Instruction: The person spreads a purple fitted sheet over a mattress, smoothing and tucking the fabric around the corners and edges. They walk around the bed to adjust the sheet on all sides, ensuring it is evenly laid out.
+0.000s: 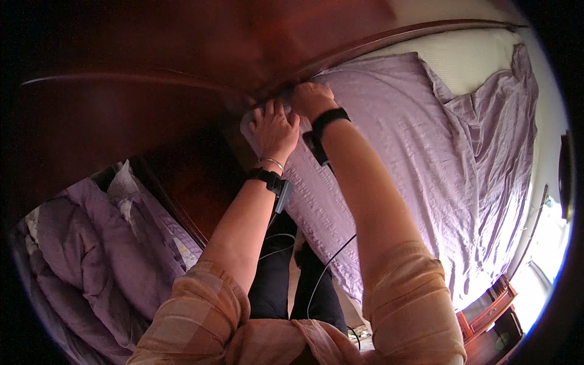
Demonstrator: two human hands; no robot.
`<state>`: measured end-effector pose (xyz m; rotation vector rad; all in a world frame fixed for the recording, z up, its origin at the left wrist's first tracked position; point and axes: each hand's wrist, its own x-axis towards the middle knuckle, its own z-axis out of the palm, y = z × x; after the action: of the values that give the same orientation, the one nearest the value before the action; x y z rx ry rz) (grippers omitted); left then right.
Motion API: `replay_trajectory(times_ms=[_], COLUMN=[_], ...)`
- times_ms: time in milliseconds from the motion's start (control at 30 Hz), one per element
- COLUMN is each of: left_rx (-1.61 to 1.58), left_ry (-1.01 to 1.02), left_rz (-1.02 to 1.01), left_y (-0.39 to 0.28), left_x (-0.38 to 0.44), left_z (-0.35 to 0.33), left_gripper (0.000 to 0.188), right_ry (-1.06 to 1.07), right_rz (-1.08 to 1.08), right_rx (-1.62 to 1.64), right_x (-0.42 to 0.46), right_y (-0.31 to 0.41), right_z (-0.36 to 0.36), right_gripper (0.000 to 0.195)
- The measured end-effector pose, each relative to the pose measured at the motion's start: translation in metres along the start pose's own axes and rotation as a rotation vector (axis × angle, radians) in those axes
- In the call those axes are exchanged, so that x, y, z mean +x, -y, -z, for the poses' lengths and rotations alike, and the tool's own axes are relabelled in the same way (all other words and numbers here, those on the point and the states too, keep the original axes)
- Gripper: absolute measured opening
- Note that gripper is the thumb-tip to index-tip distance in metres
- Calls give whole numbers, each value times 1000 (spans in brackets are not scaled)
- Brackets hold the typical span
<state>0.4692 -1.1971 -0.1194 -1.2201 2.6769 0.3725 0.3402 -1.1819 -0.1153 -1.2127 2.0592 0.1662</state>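
A purple bed sheet (392, 118) with a crinkled texture lies over a cream mattress (474, 59). At the corner of the mattress by the dark wooden headboard (292, 41), my left hand (273, 127) rests palm down on the sheet, fingers apart. My right hand (312, 98) is beside it, bent down at the mattress edge against the headboard. Its fingers are curled and mostly hidden, so whether they grip cloth does not show. The sheet leaves part of the mattress bare at the far side.
To my left, a heap of purple bedding (91, 260) lies beyond a dark wooden surface (187, 178). Thin cables (326, 269) hang from the devices strapped to my wrists. Reddish wooden furniture (490, 310) stands at lower right, near a bright window (545, 246).
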Motion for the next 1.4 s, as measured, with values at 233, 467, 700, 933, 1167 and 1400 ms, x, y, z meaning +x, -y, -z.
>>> replay_trajectory(times_ms=[233,467,700,933,1167,1400], left_rx=[56,-60,10,54,34,51], left_ry=[-179,-208,-155,-131,-153,-177], left_rz=[-96,54,-127,-130,-134,-165], left_y=[26,22,-35,-40,-43,-38], left_x=[-9,-24,-29,-22,-21,-20], left_z=[-22,-38,-19,-40,-47,-57], left_gripper=[56,54,55,58,59,61], right_ry=[-123,-210,-730,-852,-781,-1201], right_rz=[34,-12,-233,-449,-589,-486], right_rx=[99,132,262,166,191,262], right_x=[-40,-18,-73,-63,-23,19], right_y=[7,1,-92,-193,-237,-254], right_z=[-19,-31,-51,25,33,39], right_gripper=[54,45,29,32,29,25])
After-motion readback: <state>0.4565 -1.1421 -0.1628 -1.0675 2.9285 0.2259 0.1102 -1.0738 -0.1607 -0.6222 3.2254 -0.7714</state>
